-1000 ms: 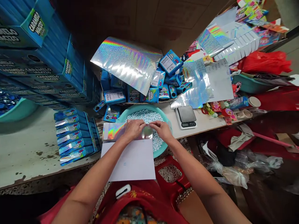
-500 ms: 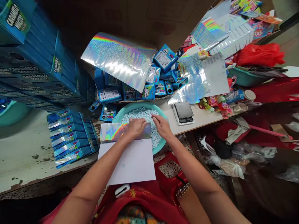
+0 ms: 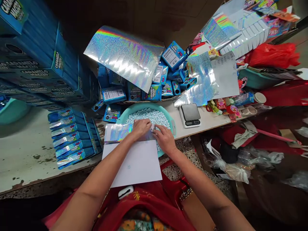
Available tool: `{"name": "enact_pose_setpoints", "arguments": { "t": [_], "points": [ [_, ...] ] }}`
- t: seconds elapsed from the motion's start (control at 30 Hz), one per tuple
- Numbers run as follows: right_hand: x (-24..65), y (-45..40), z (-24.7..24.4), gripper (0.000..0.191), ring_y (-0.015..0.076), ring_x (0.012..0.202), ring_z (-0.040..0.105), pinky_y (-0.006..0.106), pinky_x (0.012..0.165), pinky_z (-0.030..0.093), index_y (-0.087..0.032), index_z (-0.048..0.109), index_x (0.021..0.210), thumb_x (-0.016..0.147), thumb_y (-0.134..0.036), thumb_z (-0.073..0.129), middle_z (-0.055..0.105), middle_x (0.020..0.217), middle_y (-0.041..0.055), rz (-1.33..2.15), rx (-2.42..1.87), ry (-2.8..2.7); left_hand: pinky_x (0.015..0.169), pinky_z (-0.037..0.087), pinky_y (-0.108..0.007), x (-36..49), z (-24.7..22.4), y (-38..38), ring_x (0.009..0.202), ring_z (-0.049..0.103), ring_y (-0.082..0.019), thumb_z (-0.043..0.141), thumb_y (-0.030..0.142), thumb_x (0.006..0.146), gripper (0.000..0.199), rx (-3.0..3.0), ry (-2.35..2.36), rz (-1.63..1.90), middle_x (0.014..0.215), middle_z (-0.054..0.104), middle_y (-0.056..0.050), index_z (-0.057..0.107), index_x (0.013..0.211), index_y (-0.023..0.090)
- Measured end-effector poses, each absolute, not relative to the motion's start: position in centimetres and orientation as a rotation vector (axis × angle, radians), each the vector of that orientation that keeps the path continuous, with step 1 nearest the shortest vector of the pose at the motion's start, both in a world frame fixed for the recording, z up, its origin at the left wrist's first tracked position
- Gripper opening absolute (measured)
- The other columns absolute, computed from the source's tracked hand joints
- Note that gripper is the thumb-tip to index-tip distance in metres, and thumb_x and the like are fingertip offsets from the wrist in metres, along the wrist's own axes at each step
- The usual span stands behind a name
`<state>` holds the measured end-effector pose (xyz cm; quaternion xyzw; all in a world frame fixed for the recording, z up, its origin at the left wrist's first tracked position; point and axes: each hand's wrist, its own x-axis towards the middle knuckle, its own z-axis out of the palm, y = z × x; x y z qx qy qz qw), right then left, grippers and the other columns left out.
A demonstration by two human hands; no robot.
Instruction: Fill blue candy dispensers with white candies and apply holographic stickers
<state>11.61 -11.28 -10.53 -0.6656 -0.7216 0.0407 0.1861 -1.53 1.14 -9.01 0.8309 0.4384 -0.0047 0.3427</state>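
Note:
A sheet of holographic paper (image 3: 133, 165), white side up, lies over the near part of a turquoise basin (image 3: 173, 126). Its far end is folded over, showing a shiny silver flap (image 3: 115, 132). My left hand (image 3: 141, 129) is closed on this flap near its right end. Beside it, at the sheet's right edge, my right hand (image 3: 165, 138) is closed with bent fingers. A small pale piece (image 3: 152, 127) shows between the fingertips of both hands; what exactly the right fingers pinch is hidden. Small pale-blue candies (image 3: 154, 115) fill the basin.
Right of the basin stands a digital scale (image 3: 189, 115). Blue candy boxes (image 3: 69, 138) line the table at left, with taller stacks (image 3: 36, 67) behind. A holographic sheet (image 3: 125, 59) rests over loose boxes (image 3: 154, 91) at the back. A red stool (image 3: 170, 179) is below.
My right hand has come left and slightly down, from over the candies to the sheet's edge beside my left hand. A small pale piece now shows between them. The view has shifted slightly.

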Motion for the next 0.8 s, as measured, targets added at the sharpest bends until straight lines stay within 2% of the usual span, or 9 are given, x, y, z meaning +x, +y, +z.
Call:
{"name": "enact_pose_setpoints", "arguments": {
  "t": [0.07,0.17,0.3,0.4,0.43,0.5,0.57,0.6,0.8],
  "points": [
    [11.6,-11.5,-9.4,0.009,0.0239,0.096,0.059,0.038,0.080,0.046,-0.019,0.063,0.089,0.090,-0.025,0.056,0.068,0.101,0.0083,0.225,-1.843,-1.936,0.081,0.036,-0.035,-1.3,-9.5,1.1,0.087,0.062,-0.023,0.040,0.030,0.088,0.028,2.159,1.147,0.008,0.087,0.070,-0.005,0.066,0.084,0.021],
    [11.6,-12.1,-6.6,0.009,0.0181,0.078,0.060,0.032,0.072,0.047,-0.020,0.060,0.083,0.089,-0.027,0.058,0.066,0.079,0.0027,0.411,-1.815,-1.688,0.090,0.034,-0.041,-1.0,-9.9,1.0,0.093,0.061,-0.025,0.039,0.030,0.090,0.030,2.158,1.156,0.043,0.090,0.070,-0.008,0.067,0.087,0.019],
    [11.2,-12.0,-2.3,0.012,0.0141,0.069,0.058,0.028,0.069,0.046,-0.021,0.059,0.078,0.085,-0.030,0.062,0.063,0.073,-0.0012,0.551,-1.819,-1.391,0.099,0.032,-0.039,-2.2,-8.3,0.5,0.112,0.053,-0.023,0.035,0.032,0.094,0.035,1.990,1.074,0.345,0.117,0.064,-0.009,0.063,0.110,0.019],
    [10.4,-11.3,0.0,0.015,0.0143,0.070,0.059,0.029,0.069,0.046,-0.021,0.060,0.076,0.083,-0.033,0.064,0.063,0.073,-0.0011,0.679,-1.766,-1.306,0.095,0.040,-0.032,-4.6,-5.5,-0.8,0.111,0.054,-0.020,0.042,0.038,0.091,0.041,1.653,0.785,0.564,0.129,0.057,-0.007,0.053,0.127,0.022],
    [9.9,-11.0,0.4,0.015,0.0145,0.070,0.059,0.029,0.068,0.046,-0.020,0.060,0.076,0.082,-0.034,0.065,0.064,0.073,-0.0009,0.723,-1.739,-1.281,0.089,0.043,-0.030,-5.7,-4.5,-1.4,0.104,0.057,-0.019,0.048,0.038,0.088,0.039,1.581,0.719,0.546,0.123,0.060,-0.007,0.056,0.122,0.021],
    [8.4,-10.2,0.7,0.017,0.0144,0.068,0.058,0.029,0.066,0.045,-0.020,0.061,0.076,0.079,-0.035,0.068,0.063,0.072,-0.0008,0.793,-1.701,-1.226,0.075,0.045,-0.026,-8.0,-2.7,-2.4,0.082,0.060,-0.016,0.054,0.034,0.084,0.025,1.508,0.742,0.485,0.093,0.068,-0.004,0.065,0.098,0.017],
    [5.9,-9.0,0.5,0.019,0.0141,0.066,0.057,0.028,0.064,0.044,-0.020,0.062,0.077,0.076,-0.037,0.070,0.063,0.072,-0.0008,0.850,-1.673,-1.158,0.065,0.043,-0.024,-10.9,-1.2,-3.0,0.066,0.056,-0.013,0.051,0.031,0.084,0.021,1.508,0.885,0.485,0.068,0.061,0.000,0.063,0.077,0.016],
    [4.2,-8.1,0.2,0.019,0.0142,0.066,0.057,0.029,0.064,0.044,-0.020,0.062,0.077,0.075,-0.037,0.071,0.063,0.072,-0.0007,0.879,-1.653,-1.127,0.063,0.041,-0.023,-12.7,-0.6,-3.2,0.063,0.053,-0.012,0.049,0.031,0.086,0.023,1.527,0.969,0.508,0.064,0.059,0.001,0.062,0.074,0.016],
    [-9.9,-1.1,-0.9,0.017,0.0196,0.087,0.060,0.034,0.082,0.044,-0.020,0.065,0.069,0.072,-0.036,0.070,0.065,0.080,0.0030,0.967,-1.430,-1.144,0.057,0.036,-0.023,-26.8,1.9,-1.0,0.061,0.048,-0.011,0.044,0.031,0.087,0.019,1.573,1.371,0.654,0.066,0.053,0.004,0.056,0.097,0.021]
  ]
}}
